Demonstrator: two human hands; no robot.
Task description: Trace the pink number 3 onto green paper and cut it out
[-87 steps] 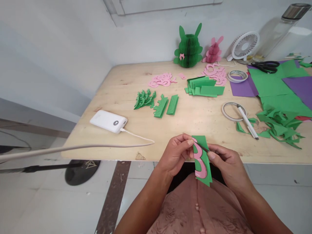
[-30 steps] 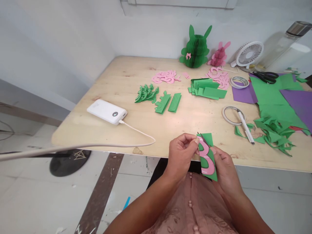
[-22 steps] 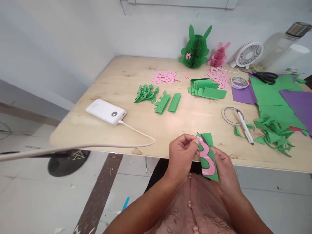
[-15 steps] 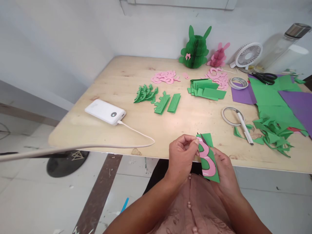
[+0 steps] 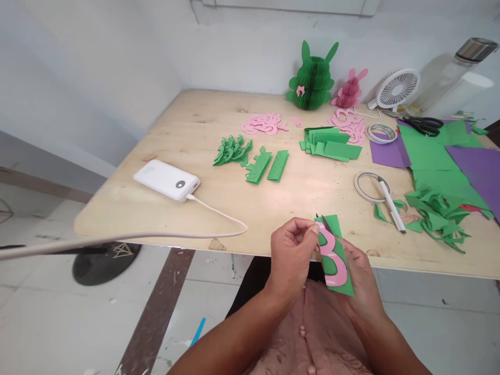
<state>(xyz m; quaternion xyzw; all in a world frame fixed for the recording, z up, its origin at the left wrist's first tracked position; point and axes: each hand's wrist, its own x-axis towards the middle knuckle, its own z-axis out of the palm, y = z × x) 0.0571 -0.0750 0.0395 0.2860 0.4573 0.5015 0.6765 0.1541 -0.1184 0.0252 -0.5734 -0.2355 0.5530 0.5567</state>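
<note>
At the table's front edge, my left hand [image 5: 291, 252] pinches the upper left side of a folded green paper piece [image 5: 332, 223] between thumb and fingers. On top of the green lies a pink paper cutout [image 5: 340, 268] with rounded lobes, held by what look like staples. Dark scissors [image 5: 327, 225] show their blade tips at the upper end of the paper. My right hand [image 5: 361, 278] is closed behind the paper's right side, around the scissors; their handles are hidden there.
Green cutouts [image 5: 232, 151], folded green strips [image 5: 332, 143] and pink cutouts [image 5: 265, 124] lie farther back. On the right are a tape roll [image 5: 371, 187], a marker [image 5: 392, 205], green scraps [image 5: 437, 216] and black-handled scissors [image 5: 424, 125]. A white power bank [image 5: 167, 179] trails a cable on the left.
The green paper and pink cutout have shifted and tilted very slightly, with the scissor blades still at the upper end. Both hands keep their hold; the whole view has moved a little.
</note>
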